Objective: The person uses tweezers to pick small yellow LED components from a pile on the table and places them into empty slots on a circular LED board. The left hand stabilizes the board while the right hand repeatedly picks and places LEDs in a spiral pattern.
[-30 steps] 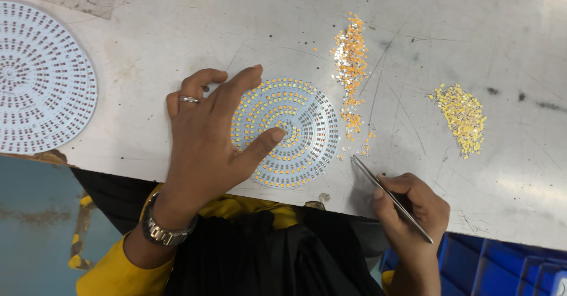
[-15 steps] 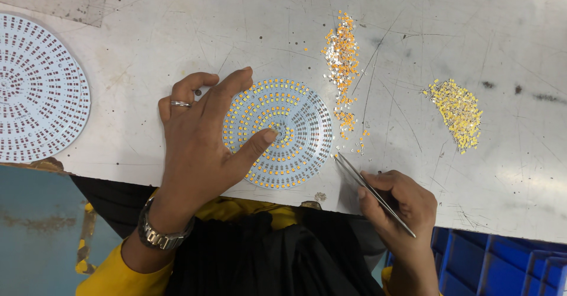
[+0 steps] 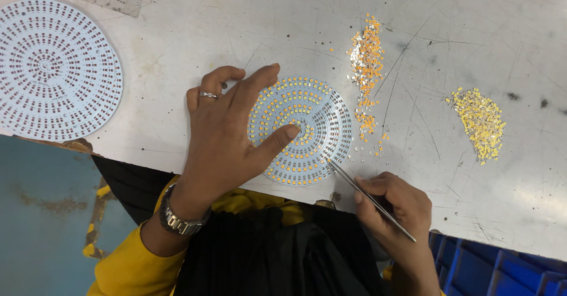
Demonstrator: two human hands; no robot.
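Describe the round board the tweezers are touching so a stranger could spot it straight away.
On the scratched grey table, find the left hand pressing a round white board, tweezers at its lower right edge. Unlike the bare board far left, its rings carry orange-yellow chips.

The left hand (image 3: 221, 136) covers the left part of the round white board dotted with small yellow chips (image 3: 313, 127); the bare round white board (image 3: 56, 71) runs off the left edge; the thin metal tweezers' (image 3: 369, 198) tips are too small to read.
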